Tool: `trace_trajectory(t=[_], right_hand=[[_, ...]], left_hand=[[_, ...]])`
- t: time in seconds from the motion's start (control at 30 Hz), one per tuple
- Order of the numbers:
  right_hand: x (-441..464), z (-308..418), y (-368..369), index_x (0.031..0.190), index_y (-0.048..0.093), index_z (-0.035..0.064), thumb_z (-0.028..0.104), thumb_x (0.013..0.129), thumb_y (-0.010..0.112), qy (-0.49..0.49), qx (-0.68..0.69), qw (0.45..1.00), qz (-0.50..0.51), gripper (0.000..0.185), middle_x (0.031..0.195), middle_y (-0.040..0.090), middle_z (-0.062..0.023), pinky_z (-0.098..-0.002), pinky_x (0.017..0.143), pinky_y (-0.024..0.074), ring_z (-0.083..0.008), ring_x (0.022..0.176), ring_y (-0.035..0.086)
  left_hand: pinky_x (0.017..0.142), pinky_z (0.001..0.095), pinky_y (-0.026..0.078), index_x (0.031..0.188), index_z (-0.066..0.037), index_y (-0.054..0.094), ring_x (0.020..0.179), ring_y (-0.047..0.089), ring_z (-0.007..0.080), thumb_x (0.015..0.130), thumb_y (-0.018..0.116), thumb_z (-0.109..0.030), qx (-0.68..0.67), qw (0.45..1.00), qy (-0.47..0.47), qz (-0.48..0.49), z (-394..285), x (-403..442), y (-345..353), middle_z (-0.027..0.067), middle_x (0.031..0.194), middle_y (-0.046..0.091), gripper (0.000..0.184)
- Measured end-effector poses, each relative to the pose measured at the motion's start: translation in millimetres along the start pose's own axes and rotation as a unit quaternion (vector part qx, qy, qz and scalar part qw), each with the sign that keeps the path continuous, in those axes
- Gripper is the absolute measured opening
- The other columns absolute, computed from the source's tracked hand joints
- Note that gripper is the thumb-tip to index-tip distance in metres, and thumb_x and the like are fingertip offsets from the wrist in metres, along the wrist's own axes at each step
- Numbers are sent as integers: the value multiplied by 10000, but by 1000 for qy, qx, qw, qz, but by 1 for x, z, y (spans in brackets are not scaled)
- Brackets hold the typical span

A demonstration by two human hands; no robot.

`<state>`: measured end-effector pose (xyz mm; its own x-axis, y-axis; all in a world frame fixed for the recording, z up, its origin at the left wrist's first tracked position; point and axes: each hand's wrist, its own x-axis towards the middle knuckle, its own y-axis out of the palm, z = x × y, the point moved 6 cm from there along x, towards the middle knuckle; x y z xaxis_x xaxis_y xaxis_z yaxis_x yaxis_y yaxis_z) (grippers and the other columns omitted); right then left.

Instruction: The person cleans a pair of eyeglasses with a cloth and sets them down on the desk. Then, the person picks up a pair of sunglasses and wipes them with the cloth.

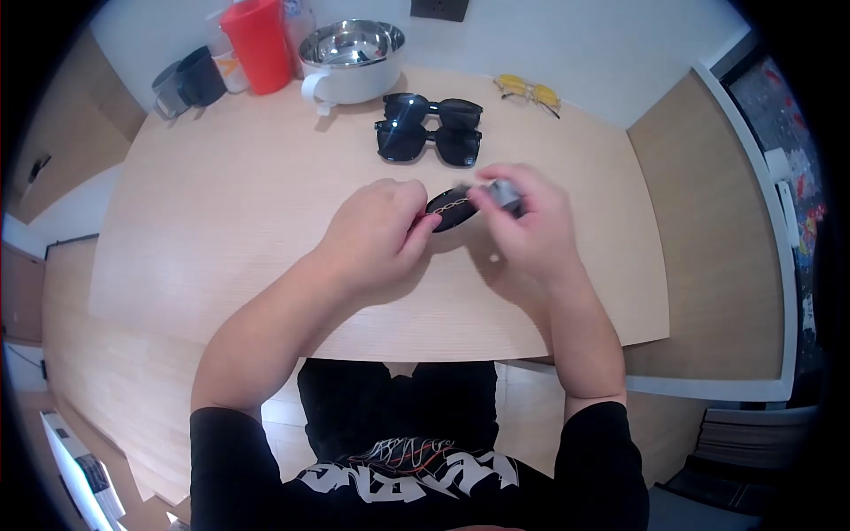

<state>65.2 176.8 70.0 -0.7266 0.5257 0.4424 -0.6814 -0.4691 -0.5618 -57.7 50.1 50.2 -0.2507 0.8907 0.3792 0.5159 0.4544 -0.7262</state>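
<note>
My left hand (pixel 382 226) is closed, pinching a pair of dark sunglasses (pixel 452 210) by one end, above the middle of the table. A gold chain-like strip runs across the dark lens; the rest of the pair is hidden behind my fingers. My right hand (pixel 529 221), smeared by motion, is closed around a bunched grey cloth (pixel 506 194) at the other end of the lens. Beyond my hands lie two more pairs of black sunglasses, a nearer pair (pixel 428 144) and a farther pair (pixel 434 111), one right behind the other.
Yellow-lensed glasses (pixel 528 90) lie at the back right of the wooden table (pixel 221 239). Along the back left stand a white-handled steel bowl (pixel 352 66), a red container (pixel 258 46) and several mugs (pixel 200 77). A wooden side panel (pixel 717 221) borders the right.
</note>
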Motion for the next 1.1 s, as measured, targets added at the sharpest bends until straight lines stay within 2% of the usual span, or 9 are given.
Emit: trace_trajectory(t=[0.1, 0.23, 0.33, 0.43, 0.63, 0.7, 0.83, 0.97, 1.1], right_hand=[[-2, 7, 16, 983, 691, 51, 251, 805, 732, -47, -76, 992, 87, 271, 894, 666, -138, -382, 716, 520, -313, 797, 639], [-1, -1, 20, 962, 704, 78, 271, 822, 714, -46, -118, 985, 115, 239, 878, 671, -117, -385, 722, 520, -303, 823, 644], [-5, -1, 24, 941, 706, 94, 291, 835, 702, -42, -142, 980, 136, 224, 878, 673, -101, -388, 726, 519, -300, 843, 643], [-5, 0, 26, 923, 697, 94, 300, 850, 690, -33, -151, 979, 132, 218, 878, 672, -97, -394, 723, 516, -307, 849, 640], [-3, -6, 24, 936, 664, 69, 280, 900, 652, 22, -113, 988, 104, 215, 830, 671, -136, -412, 683, 501, -349, 783, 639], [-2, -6, 20, 960, 652, 59, 264, 918, 638, 47, -82, 992, 78, 209, 815, 672, -152, -409, 671, 497, -359, 752, 640], [-1, -18, 17, 982, 617, 29, 240, 964, 600, 51, 21, 998, 19, 213, 780, 661, -149, -364, 651, 488, -289, 689, 631], [-2, -15, 11, 986, 590, 7, 208, 999, 560, 7, 67, 997, -45, 204, 759, 644, -103, -306, 630, 471, -172, 660, 591], [-3, -15, 4, 989, 581, 5, 176, 1011, 542, 19, 113, 990, -88, 177, 762, 627, -60, -270, 627, 457, -111, 670, 554]], left_hand=[[663, 464, 429, 805, -14, 538, 746, 547, 388, 853, 638, -129, 14, 1000, 13, 6, 2, -1, 4, 194, 761, 569, 161], [655, 460, 426, 787, -17, 538, 746, 544, 388, 831, 667, -108, 14, 1000, 28, 3, 1, 0, 5, 192, 764, 563, 164], [692, 481, 455, 824, -10, 557, 767, 573, 392, 871, 628, -158, 26, 999, 20, 13, -3, -1, 3, 197, 778, 593, 171], [680, 468, 451, 821, -16, 553, 752, 565, 382, 862, 648, -158, 9, 1000, -10, 10, -4, -1, -1, 193, 783, 586, 176], [620, 392, 436, 822, -23, 516, 697, 525, 330, 821, 690, -80, -105, 986, -39, -120, 8, -4, -10, 154, 774, 534, 183], [606, 362, 426, 837, -24, 505, 680, 509, 281, 821, 690, -52, -109, 980, -4, -165, 8, -5, -16, 126, 767, 516, 188], [605, 304, 405, 854, -22, 483, 666, 469, 190, 852, 672, -22, -168, 952, 33, -253, 17, -5, -31, 71, 756, 493, 188], [719, 235, 415, 859, -63, 393, 792, 490, 113, 925, 619, 0, -184, 945, 29, -269, 38, -2, -37, 56, 865, 552, 244], [722, 220, 425, 875, -68, 397, 810, 498, 97, 929, 613, 6, -283, 915, 18, -287, 53, 0, -36, 54, 904, 547, 235]])
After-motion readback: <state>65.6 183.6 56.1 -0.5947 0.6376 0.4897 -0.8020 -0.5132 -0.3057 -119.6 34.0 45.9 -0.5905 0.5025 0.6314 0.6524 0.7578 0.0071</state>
